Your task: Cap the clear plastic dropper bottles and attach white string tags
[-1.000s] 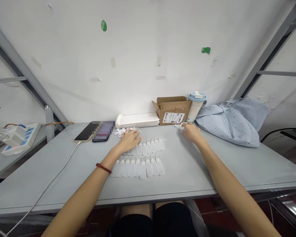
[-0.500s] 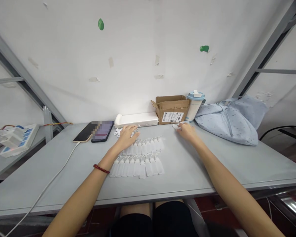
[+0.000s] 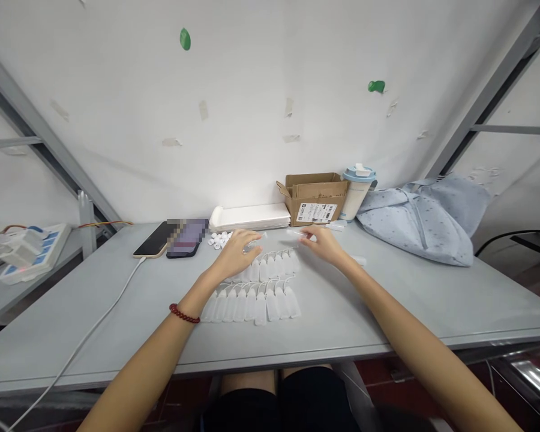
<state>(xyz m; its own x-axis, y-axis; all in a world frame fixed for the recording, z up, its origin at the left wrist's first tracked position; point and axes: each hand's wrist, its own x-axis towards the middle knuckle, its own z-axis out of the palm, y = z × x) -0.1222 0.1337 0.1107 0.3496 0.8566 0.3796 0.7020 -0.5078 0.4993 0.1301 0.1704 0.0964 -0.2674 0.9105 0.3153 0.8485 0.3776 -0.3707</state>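
Note:
My left hand [image 3: 239, 252] hovers over the far row, fingers curled around a small clear piece [image 3: 260, 239] too blurred to name. Facing it, my right hand [image 3: 321, 243] pinches a small translucent bottle [image 3: 292, 233] whose end points left. Below them, two rows of similar translucent bottles [image 3: 261, 306], each with a thin curved tube at its top, lie side by side on the grey table [image 3: 333, 324]. My left hand and forearm cover part of the rows' left end. Small white caps [image 3: 216, 241] are heaped behind my left hand.
Two phones [image 3: 155, 239] lie at the left, one with a white cable [image 3: 99, 321]. A white stack [image 3: 252, 217], an open cardboard box [image 3: 317, 201] and a lidded cup [image 3: 356, 195] stand along the wall. At the right rests a light-blue cloth bag [image 3: 418, 225].
My right hand has moved left from in front of the box, bringing a small translucent bottle toward my left hand. My left hand has shifted slightly right, uncovering more caps.

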